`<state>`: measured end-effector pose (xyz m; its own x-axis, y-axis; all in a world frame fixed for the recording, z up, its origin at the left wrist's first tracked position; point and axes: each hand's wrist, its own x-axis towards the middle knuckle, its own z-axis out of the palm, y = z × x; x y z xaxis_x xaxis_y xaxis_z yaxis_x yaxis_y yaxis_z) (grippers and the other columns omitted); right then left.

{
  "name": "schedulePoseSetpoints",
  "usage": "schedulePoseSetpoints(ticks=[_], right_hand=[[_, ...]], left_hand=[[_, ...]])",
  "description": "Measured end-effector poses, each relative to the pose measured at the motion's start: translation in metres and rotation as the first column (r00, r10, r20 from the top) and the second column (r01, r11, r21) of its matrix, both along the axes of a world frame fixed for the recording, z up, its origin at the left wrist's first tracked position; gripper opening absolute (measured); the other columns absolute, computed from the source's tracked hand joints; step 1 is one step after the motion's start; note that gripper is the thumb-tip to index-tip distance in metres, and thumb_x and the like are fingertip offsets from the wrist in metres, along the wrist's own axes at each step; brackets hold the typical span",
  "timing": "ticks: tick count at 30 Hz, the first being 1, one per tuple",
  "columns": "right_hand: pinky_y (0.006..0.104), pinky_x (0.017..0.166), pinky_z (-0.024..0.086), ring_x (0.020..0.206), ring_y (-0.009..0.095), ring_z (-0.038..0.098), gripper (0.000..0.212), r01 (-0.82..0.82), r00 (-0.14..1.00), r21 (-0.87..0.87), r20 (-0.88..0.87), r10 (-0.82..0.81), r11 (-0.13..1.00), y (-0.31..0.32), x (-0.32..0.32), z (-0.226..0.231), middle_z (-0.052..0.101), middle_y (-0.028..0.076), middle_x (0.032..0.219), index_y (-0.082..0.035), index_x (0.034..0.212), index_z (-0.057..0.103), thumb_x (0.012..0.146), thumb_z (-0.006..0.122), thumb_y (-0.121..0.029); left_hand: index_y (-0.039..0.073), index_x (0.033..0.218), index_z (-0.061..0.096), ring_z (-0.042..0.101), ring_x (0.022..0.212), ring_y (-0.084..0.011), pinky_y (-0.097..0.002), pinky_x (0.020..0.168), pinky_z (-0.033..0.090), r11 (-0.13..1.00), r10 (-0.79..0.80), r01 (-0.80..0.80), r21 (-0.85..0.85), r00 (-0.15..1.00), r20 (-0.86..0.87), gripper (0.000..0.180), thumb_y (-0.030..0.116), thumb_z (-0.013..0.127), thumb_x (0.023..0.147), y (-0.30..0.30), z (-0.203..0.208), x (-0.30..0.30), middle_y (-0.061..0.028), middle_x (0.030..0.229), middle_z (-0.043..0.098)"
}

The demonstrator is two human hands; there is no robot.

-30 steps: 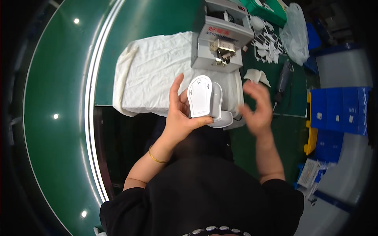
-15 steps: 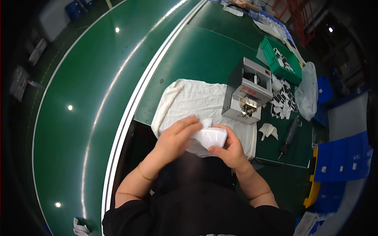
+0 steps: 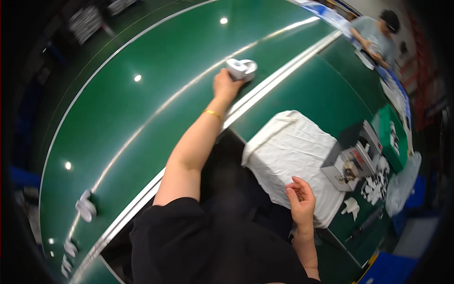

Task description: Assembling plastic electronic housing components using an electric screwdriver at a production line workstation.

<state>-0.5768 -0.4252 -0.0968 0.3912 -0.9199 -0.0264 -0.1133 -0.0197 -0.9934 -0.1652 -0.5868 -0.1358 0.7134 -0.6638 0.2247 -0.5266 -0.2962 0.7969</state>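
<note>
My left arm stretches out over the green belt (image 3: 165,109), past the white rail. In my left hand (image 3: 227,84) is a glossy white curved plastic part (image 3: 242,68), blurred by motion; whether it touches the belt I cannot tell. Over the near edge of the white cloth (image 3: 293,146) hovers my right hand (image 3: 302,201), its fingers loosely bent and apart, nothing in them. Beyond that hand, at the cloth's right side, stands a grey bench machine (image 3: 347,161) with a metal fixture on its front.
Several white parts (image 3: 86,207) lie on the belt at the lower left. Right of the machine are a green bin (image 3: 397,137), a pile of black and white pieces (image 3: 375,188), a clear plastic bag (image 3: 403,189), a white rag (image 3: 351,207) and a dark powered screwdriver (image 3: 366,225). Another person (image 3: 376,40) sits far right.
Both hands were together on the white part over the cloth. The right hand has let go, and the left has carried the part left onto or over the belt. The view has turned left.
</note>
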Motion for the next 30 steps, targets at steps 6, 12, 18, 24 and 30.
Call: schedulePoseSetpoints(ticks=[6,12,18,24,30], right_hand=[[0.0235,0.081,0.050,0.086,0.009,0.061,0.036,-0.142,0.990,0.028,-0.010,0.143,0.989,0.016,0.007,-0.001,0.068,0.006,0.099,0.002,0.127,0.058,0.092,0.066,-0.001],[0.0233,0.078,0.050,0.084,0.010,0.061,0.034,-0.204,0.979,0.115,0.008,0.205,0.972,0.019,0.004,-0.001,0.068,0.007,0.097,0.003,0.126,0.059,0.093,0.065,-0.002],[0.0211,0.075,0.049,0.080,0.009,0.061,0.033,-0.234,0.970,0.144,-0.040,0.241,0.962,0.027,0.014,0.009,0.068,0.006,0.095,0.003,0.127,0.058,0.094,0.064,-0.002],[0.0259,0.079,0.053,0.084,0.013,0.065,0.031,-0.321,0.947,-0.003,-0.018,0.321,0.947,0.024,0.019,0.003,0.069,0.007,0.094,0.002,0.121,0.063,0.090,0.068,0.001],[0.0318,0.081,0.053,0.097,0.022,0.063,0.053,-0.196,0.980,-0.671,-0.111,0.165,0.715,0.028,0.049,0.040,0.063,0.008,0.117,-0.009,0.125,0.065,0.077,0.085,-0.020]], left_hand=[[0.001,0.132,0.053,0.055,0.124,-0.0381,-0.0440,0.106,0.045,0.993,0.117,-0.117,-0.017,0.947,0.299,0.078,0.036,0.087,0.072,0.131,0.016,0.066,-0.0216,0.132,0.059],[0.014,0.143,0.046,0.049,0.132,-0.0327,-0.0504,0.105,0.043,0.327,0.500,-0.879,0.348,0.473,0.726,0.088,0.053,0.082,0.073,0.483,0.046,0.185,-0.0151,0.138,0.057],[0.012,0.146,0.038,0.051,0.130,-0.0341,-0.0480,0.106,0.043,-0.098,0.699,-0.928,0.359,0.193,0.689,0.091,0.050,0.079,0.073,0.653,0.015,0.150,-0.0194,0.139,0.055],[-0.001,0.129,0.048,0.064,0.095,-0.0223,-0.0341,0.080,0.055,0.797,0.562,-0.550,0.249,0.827,0.027,0.058,0.028,0.073,0.086,0.592,-0.013,0.201,-0.0181,0.106,0.063],[0.000,0.136,0.044,0.065,0.101,-0.0261,-0.0408,0.090,0.055,0.875,-0.472,0.190,-0.446,0.544,-0.693,0.048,0.030,0.055,0.101,0.294,0.098,-0.024,-0.0179,0.119,0.061]])
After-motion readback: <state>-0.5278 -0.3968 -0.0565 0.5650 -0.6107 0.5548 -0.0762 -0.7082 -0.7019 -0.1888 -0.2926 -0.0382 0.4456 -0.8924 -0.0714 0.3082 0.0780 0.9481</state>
